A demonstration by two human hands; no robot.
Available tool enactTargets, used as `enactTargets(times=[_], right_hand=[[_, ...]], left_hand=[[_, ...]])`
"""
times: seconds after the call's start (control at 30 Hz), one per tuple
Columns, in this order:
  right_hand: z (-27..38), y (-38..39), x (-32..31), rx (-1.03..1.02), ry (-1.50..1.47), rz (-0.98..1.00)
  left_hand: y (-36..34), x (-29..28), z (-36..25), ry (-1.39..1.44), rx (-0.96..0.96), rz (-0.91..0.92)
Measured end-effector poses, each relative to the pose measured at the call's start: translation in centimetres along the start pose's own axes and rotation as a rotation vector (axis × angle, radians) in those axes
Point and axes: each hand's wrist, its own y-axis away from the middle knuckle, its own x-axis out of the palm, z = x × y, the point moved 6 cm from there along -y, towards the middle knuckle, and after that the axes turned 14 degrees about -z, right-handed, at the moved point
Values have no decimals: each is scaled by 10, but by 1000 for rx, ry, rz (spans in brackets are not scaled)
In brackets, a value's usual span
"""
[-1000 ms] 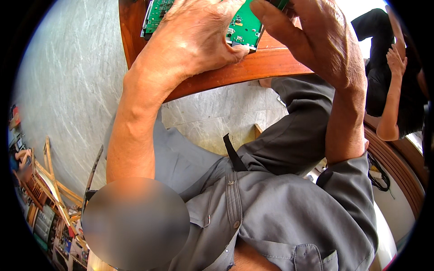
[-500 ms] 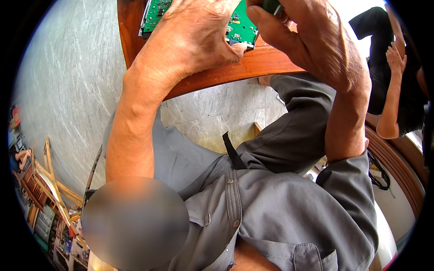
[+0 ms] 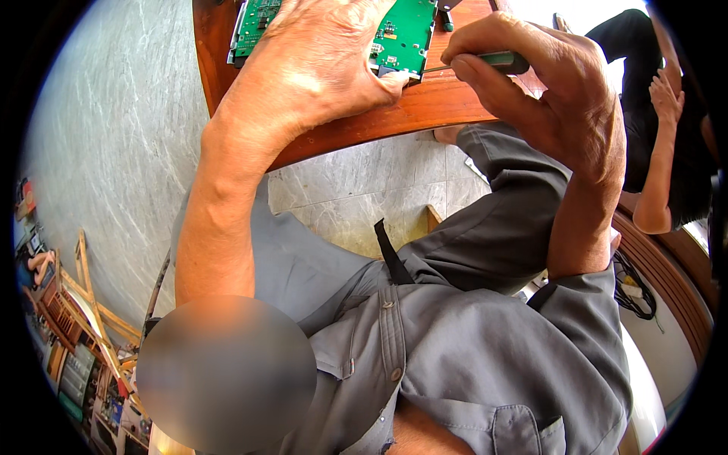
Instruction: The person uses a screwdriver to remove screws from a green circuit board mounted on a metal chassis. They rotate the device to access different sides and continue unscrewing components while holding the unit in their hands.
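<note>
A green circuit board (image 3: 406, 39) in a metal frame lies at the table's near edge, cut off by the top of the view. My left hand (image 3: 322, 57) reaches over it, thumb at its near edge by a small black part (image 3: 387, 72); its fingertips are out of sight. Between the thumb and fingers of my right hand (image 3: 542, 87) is a screwdriver (image 3: 503, 63) with a dark green handle. Its thin shaft points left, the tip at the board's near right corner; whether it touches cannot be made out.
The reddish-brown wooden table (image 3: 394, 114) has a curved near edge. Another dark green-handled tool (image 3: 447, 20) lies right of the board. Another person in dark clothes (image 3: 644, 98) is at the far right. Wooden furniture (image 3: 72, 303) and clutter stand at the lower left.
My right hand has moved down and right, and the screwdriver has swung to lie nearly level, its tip at the board's corner. My left hand and the board have shifted slightly left.
</note>
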Motion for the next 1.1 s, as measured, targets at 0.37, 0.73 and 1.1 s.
enactTargets(times=[0.37, 0.73, 1.1], right_hand=[[-2, 12, -3, -66, -124, -22], [-10, 21, -2, 13, -172, -38], [4, 13, -1, 2, -8, -130]], left_hand=[[1, -6, 0, 52, -23, 10], [-6, -12, -6, 67, -84, 71], [13, -18, -5, 91, 25, 35]])
